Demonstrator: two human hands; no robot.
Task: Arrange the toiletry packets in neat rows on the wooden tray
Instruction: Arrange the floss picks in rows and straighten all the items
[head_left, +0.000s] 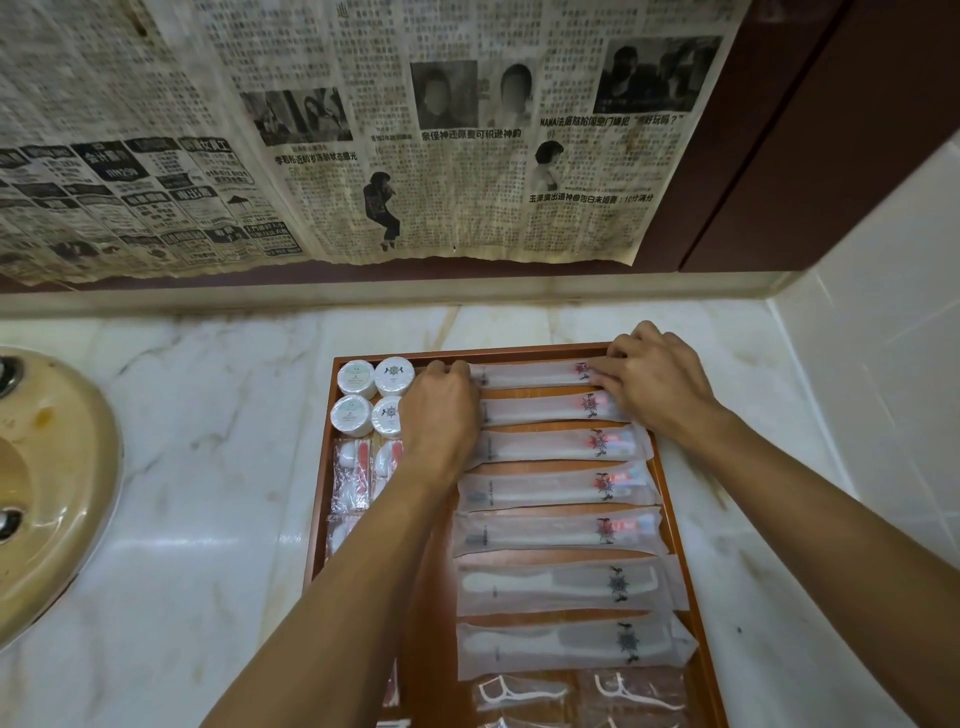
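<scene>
A wooden tray (680, 525) lies on the marble counter and holds several long translucent toothbrush packets in a column. My left hand (441, 415) grips the left end of the topmost packet (530, 375), fingers curled over it. My right hand (654, 384) presses its fingers on the right end of that same packet. Below lie more toothbrush packets (550, 486), two comb packets (561, 584) and floss pick packets (524, 693). Round white soap packets (356, 379) fill the tray's far left corner, with razor packets (350, 475) under them.
A beige sink rim (62, 493) with metal fittings sits at the left. A newspaper-covered panel (363, 130) hangs above the counter's back edge. A white tiled wall (883, 338) closes the right side, under a dark brown cabinet (831, 130).
</scene>
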